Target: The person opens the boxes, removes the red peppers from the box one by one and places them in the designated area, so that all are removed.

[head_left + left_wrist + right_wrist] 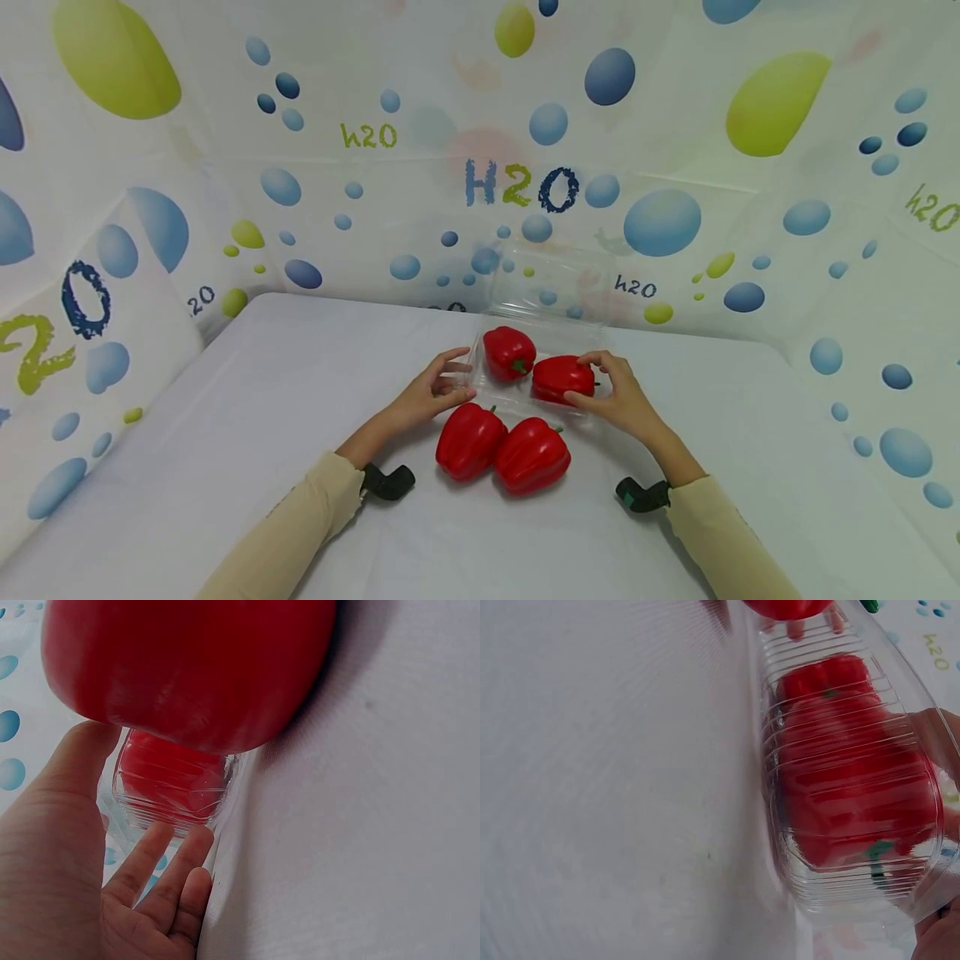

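A clear plastic clamshell box (573,335) sits at the back of the table with two red bell peppers inside. My right hand (621,398) holds the right-hand bell pepper (555,377) between thumb and fingers, its stem pointing right. Left of it in the box lies another bell pepper (504,348), stem toward me. At the box's left side is my left hand (426,398), fingers spread and thumb apart. The right wrist view shows the held bell pepper (855,795) through the ribbed box wall.
Two more red bell peppers, a left one (468,446) and a right one (531,457), lie side by side in front of the box. The box's lid (551,279) stands raised against the printed backdrop (420,225). A white cloth (300,375) covers the table.
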Demonstrator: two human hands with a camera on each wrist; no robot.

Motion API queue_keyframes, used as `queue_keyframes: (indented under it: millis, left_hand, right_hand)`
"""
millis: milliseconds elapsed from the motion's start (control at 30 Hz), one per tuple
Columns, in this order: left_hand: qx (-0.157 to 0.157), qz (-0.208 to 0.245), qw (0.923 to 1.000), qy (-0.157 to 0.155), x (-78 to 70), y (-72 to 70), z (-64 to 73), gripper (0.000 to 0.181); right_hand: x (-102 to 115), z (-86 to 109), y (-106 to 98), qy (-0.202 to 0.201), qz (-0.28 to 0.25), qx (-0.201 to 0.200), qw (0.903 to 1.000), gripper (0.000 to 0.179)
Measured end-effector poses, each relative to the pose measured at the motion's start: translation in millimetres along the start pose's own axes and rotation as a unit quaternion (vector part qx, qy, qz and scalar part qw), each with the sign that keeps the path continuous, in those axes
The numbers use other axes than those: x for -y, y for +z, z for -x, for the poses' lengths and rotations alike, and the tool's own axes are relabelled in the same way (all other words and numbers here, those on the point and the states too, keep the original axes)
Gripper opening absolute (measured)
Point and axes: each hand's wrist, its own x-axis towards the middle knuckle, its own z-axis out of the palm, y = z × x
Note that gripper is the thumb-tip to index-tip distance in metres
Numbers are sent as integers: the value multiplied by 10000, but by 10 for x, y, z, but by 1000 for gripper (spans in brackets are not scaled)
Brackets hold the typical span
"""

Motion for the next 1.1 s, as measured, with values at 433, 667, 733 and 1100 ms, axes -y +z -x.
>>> queue_keyframes:
  millis: [433, 667, 733, 1100]
  left_hand:
    - [3, 5, 10000, -20, 16, 25, 6, 71]
    - [2, 18, 10000, -23, 7, 19, -4, 71]
    - [6, 29, 10000, -28, 0, 18, -4, 71]
    - [-4, -16, 10000, -37, -10, 9, -4, 70]
  right_hand:
    - [-7, 20, 15, 1, 13, -315, 9995, 54]
    - [5, 14, 6, -111, -161, -523, 9984, 52]
    - [22, 7, 8, -159, -172, -565, 9981, 52]
    - [102, -11, -1, -238, -333, -718, 9966, 54]
